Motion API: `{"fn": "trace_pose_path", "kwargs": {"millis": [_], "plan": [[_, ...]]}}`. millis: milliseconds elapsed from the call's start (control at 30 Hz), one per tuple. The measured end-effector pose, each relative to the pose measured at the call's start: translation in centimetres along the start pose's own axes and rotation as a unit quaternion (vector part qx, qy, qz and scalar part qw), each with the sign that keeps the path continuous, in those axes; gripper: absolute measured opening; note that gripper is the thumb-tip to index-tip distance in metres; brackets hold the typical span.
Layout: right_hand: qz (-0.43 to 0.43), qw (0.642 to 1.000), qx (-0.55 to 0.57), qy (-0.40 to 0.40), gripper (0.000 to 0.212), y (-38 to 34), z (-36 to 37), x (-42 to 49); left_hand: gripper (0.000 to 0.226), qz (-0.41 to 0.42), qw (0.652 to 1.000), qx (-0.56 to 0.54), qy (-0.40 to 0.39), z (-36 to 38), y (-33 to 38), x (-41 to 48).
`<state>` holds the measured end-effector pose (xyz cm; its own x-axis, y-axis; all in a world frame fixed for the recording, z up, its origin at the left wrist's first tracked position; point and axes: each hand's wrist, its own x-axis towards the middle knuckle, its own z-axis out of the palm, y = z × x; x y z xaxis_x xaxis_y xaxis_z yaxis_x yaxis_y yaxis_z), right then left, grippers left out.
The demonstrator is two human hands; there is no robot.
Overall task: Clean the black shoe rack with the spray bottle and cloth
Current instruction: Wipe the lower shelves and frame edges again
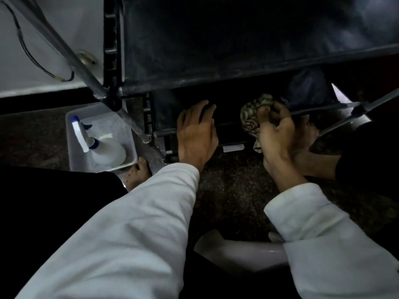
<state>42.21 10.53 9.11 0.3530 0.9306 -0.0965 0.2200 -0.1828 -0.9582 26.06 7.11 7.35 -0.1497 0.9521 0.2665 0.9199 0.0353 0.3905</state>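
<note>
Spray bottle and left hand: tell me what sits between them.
Head view: the spray bottle lies in a clear tub; between it and the left hand come the tub's wall, a slanted metal tube and the black side frame of the shoe rack.

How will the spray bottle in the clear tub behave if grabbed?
The spray bottle lies on its side in the tub, so its round body may roll when nudged. It looks like smooth plastic, possibly slippery; the narrow neck probably offers the safest grip.

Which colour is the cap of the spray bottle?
Blue, on the white spray bottle; seen in the head view.
</note>
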Motion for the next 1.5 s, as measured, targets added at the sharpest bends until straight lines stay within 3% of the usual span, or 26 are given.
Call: {"fn": "trace_pose_path", "kwargs": {"millis": [133,267,400,600,767,833,933,1067,1200,1333,1500], "plan": [[-0.099,0.992,-0.076,-0.027,0.049,0.3,0.4,-0.2,0.052,-0.044,0.986,0.091,-0.129,2.2,-0.7,0.7],[-0.193,0.954,-0.230,-0.011,0.041,1.2,0.7,-0.8,0.060,-0.028,0.981,0.098,-0.167,2.9,-1.3,0.7],[-0.222,0.921,-0.318,0.031,0.041,1.8,0.7,-1.3,0.080,0.000,0.977,0.083,-0.199,2.8,-1.9,0.9],[-0.205,0.964,-0.162,0.044,0.057,1.8,0.9,-1.5,0.094,0.003,0.971,0.104,-0.214,3.2,-2.4,1.1],[-0.138,0.984,-0.099,0.052,0.041,0.6,1.0,-0.9,0.091,-0.015,0.974,0.075,-0.214,2.8,-2.1,1.3],[-0.081,0.994,-0.065,0.021,0.042,0.2,0.6,-0.6,0.085,-0.026,0.974,0.056,-0.219,2.5,-2.0,1.4],[-0.052,0.993,-0.075,-0.073,0.065,-0.1,-0.3,-0.5,0.079,-0.038,0.973,0.036,-0.225,2.1,-1.8,1.5],[-0.140,0.970,-0.150,-0.132,0.096,0.1,-0.4,-0.9,0.073,-0.050,0.970,0.012,-0.239,1.6,-1.5,1.6],[-0.234,0.933,-0.254,-0.099,0.084,0.2,-0.4,-0.7,0.071,-0.052,0.967,-0.016,-0.248,1.2,-1.7,1.8],[-0.320,0.861,-0.390,-0.067,0.067,0.1,-0.3,-0.3,0.071,-0.052,0.968,-0.042,-0.240,1.1,-2.0,1.8],[-0.325,0.851,-0.396,-0.116,0.067,1.4,0.5,-0.7,0.071,-0.050,0.967,-0.065,-0.239,1.2,-2.3,1.8]]}}
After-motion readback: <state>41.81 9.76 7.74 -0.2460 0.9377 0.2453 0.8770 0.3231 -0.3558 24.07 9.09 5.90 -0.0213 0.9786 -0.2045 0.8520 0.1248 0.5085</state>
